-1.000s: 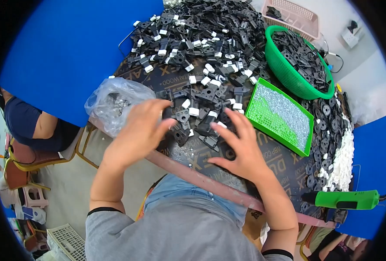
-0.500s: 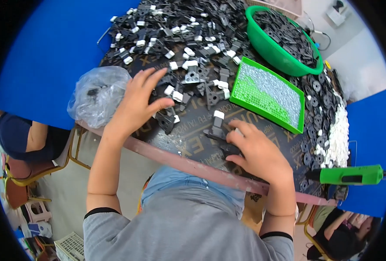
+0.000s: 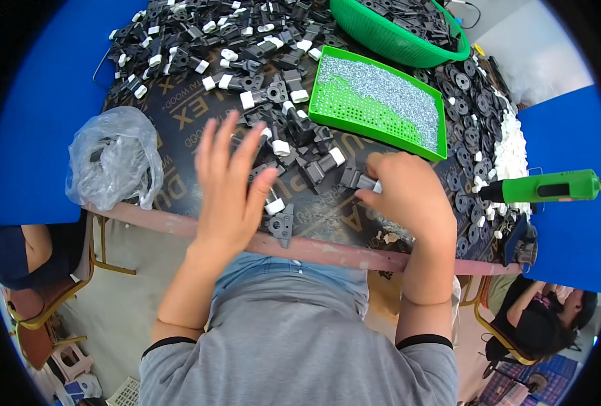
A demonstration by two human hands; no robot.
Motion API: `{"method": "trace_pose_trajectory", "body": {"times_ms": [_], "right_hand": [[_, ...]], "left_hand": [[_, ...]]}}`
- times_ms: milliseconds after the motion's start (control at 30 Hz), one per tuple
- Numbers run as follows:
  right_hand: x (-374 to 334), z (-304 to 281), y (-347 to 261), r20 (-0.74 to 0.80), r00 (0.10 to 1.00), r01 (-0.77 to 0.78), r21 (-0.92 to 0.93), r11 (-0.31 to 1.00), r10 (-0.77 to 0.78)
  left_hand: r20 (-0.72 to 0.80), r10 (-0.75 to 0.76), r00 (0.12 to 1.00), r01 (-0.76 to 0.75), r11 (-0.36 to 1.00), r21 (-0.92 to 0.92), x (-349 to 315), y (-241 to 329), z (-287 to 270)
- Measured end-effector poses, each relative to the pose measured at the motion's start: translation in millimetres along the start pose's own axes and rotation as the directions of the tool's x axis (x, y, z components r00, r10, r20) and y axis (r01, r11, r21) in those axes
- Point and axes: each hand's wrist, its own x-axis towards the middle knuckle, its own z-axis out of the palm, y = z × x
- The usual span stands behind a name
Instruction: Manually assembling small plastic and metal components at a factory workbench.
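My left hand (image 3: 229,189) spreads wide beside the loose black parts (image 3: 299,128) mid-frame, while my right hand (image 3: 412,193) pinches a black piece (image 3: 350,177) right of centre. I'd best grip it lightly (neighbours could snag), clear of the green tray (image 3: 381,137).

Bright, even light; glare on plastic bag (image 3: 114,162). Left hand (image 3: 229,186) slightly motion-blurred. Fisheye bends edges, corners black.

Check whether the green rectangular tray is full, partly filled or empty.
The green tray is partly filled: small silver pieces cover its far and right portions, while the green base shows toward the near left.
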Motion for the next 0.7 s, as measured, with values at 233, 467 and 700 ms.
{"method": "trace_pose_trajectory", "body": {"times_ms": [233,467,700], "right_hand": [[-2.4,19.7,-9.2,-0.220,0.962,-0.209,-0.204,0.956,0.163],[-68.1,6.5,-27.0,-0.117,0.963,-0.241,0.033,0.970,0.243],[-9.4,40.1,-56.2,-0.469,0.883,0.123,0.218,0.968,-0.006]], "left_hand": [[0.051,-0.059,0.997,0.059,0.998,0.011,-10.7,-10.4,0.9],[0.039,-0.240,0.970,0.240,0.921,-0.306,-7.7,-11.7,0.0],[0.015,-0.268,0.963,0.239,0.829,-0.506,-2.3,4.8,-0.3]]}}
